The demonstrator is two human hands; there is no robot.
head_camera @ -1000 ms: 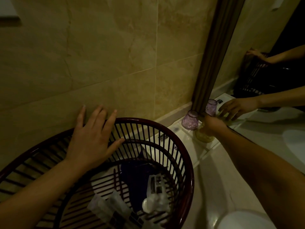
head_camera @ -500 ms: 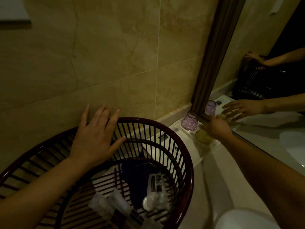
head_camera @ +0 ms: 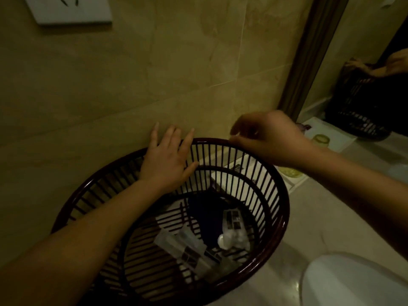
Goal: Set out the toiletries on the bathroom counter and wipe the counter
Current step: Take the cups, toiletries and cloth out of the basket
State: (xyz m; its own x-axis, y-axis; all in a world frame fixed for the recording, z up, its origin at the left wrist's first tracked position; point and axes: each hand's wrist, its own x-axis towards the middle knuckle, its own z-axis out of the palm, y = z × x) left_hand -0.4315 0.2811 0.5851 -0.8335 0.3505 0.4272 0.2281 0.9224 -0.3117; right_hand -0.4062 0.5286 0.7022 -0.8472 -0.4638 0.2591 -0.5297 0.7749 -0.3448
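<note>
A dark red slatted basket sits on the pale counter against the tiled wall. Inside it lie several small wrapped toiletry tubes, a packet, a white wad and a dark blue cloth. My left hand rests flat on the basket's far rim with fingers spread. Over the far right rim hovers my right hand, fingers loosely curled and holding nothing. A yellow glass cup stands on a white tray behind my right forearm.
A dark-framed mirror rises at the right and reflects the basket and my hands. The white basin's rim shows at the lower right. A white wall socket sits at the upper left.
My right hand has let go of the yellow cup on the tray and moved left to above the basket's rim. The left hand has stayed on the rim. The view has shifted right.
</note>
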